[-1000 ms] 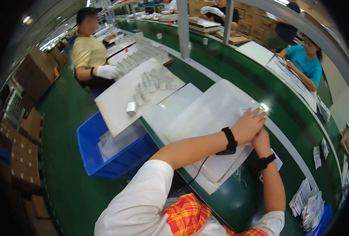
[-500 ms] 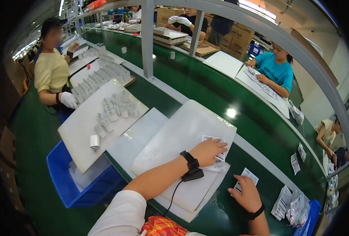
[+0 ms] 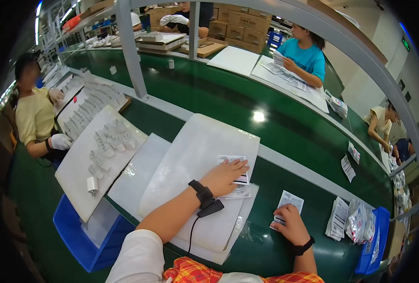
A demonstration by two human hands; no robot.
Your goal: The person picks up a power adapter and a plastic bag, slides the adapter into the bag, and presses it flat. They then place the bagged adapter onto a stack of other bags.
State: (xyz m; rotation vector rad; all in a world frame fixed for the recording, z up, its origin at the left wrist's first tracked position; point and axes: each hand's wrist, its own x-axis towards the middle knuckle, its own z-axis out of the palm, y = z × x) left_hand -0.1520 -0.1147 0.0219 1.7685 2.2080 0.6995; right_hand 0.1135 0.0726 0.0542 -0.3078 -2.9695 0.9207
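Observation:
My left hand (image 3: 226, 178) lies flat, fingers spread, on a small pile of white printed slips (image 3: 240, 191). They rest on a white sheet (image 3: 190, 151) on the green bench; whether they are paper leaflets or flat bags I cannot tell. To the right, my right hand (image 3: 292, 225) touches another white printed slip (image 3: 292, 200) lying on the green surface. Its fingers are bent, with thumb and fingertips apart at the slip's lower left part. A black band with a corded box sits on my left wrist.
At right lie a stack of printed slips (image 3: 337, 218), clear bags (image 3: 358, 221) and a blue bin (image 3: 381, 236). White chargers (image 3: 92, 185) stand on a board at left, above another blue bin (image 3: 77, 236). A metal frame post (image 3: 133, 52) rises ahead. Co-workers sit around the bench.
The view has shifted, so the bench appears further left. My right hand has come down onto the slip beside it. My left hand stays on its pile. The co-worker in blue now holds up slips.

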